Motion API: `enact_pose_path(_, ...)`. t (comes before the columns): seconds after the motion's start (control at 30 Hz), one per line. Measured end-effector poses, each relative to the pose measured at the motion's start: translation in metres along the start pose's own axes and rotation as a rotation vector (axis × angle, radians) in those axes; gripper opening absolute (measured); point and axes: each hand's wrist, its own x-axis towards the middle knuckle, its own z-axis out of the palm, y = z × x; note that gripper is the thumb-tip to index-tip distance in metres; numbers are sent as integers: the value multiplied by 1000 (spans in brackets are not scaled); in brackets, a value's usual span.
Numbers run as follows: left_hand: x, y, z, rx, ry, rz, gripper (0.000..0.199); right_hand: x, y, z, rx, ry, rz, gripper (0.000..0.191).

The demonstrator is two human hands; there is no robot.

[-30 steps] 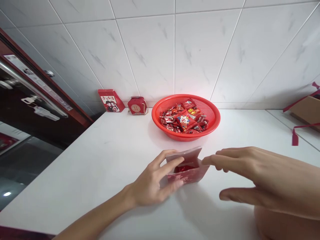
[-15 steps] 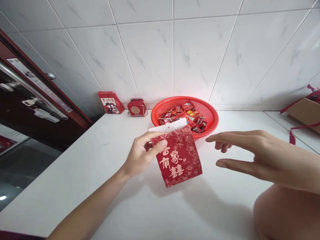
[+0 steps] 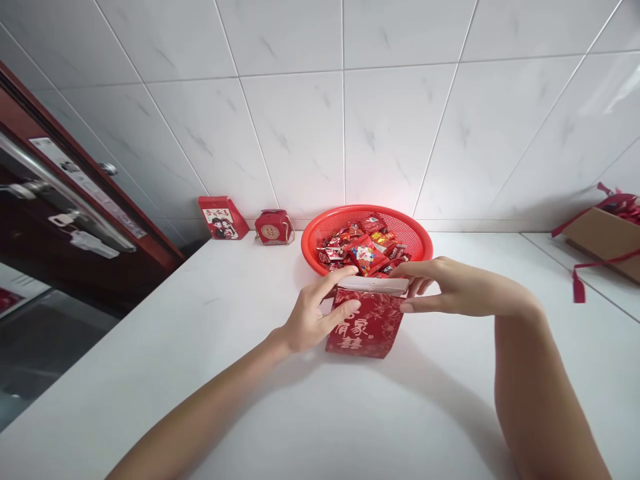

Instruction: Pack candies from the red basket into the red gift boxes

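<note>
A red paper gift box [image 3: 369, 325] with pale Chinese characters and flower prints faces me, its white-lined top edge gaping. My left hand [image 3: 317, 313] grips its left side, thumb on the front and fingers behind. At the upper right corner, my right hand [image 3: 445, 287] pinches the rim, thumb in front; its other fingers are partly hidden behind the white flap [image 3: 374, 285]. Just beyond the box stands a red plastic basket [image 3: 313, 230] holding several wrapped sweets [image 3: 367, 253].
Against the tiled wall stand a red box with a couple's picture [image 3: 220, 220] and a small red box with a cord handle [image 3: 274, 228]. A cardboard box [image 3: 603, 240] with red contents and a tassel [image 3: 579, 287] lies far right. A dark door with keys [image 3: 93, 243] is at left.
My right hand has come left from open air and taken the box's upper right edge. The box has tipped back and now sits closer to upright. More of the sweets show.
</note>
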Motion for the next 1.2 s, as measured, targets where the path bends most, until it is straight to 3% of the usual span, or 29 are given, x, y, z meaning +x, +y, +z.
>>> enact_pose_path(0.17,3,-14,12,-172,27,-222,61,17,10,5,24,0,-9,29)
enact_pose_path(0.33,8,-20,16,-183,52,-280,43,24,9,7,-63,66,-4,20)
enact_pose_path(0.6,-5,-22,22,-51,138,-193,25,31,8,11,-36,124,-48,4)
enact_pose_path(0.83,-9,-24,19,19,155,-113,17,31,4,16,12,100,-54,12)
enact_pose_path(1.0,-7,-24,17,-1,144,-59,12,29,6,14,121,13,-98,31)
enact_pose_path(1.2,-9,-24,16,-8,115,-74,15,33,3,20,122,48,14,19)
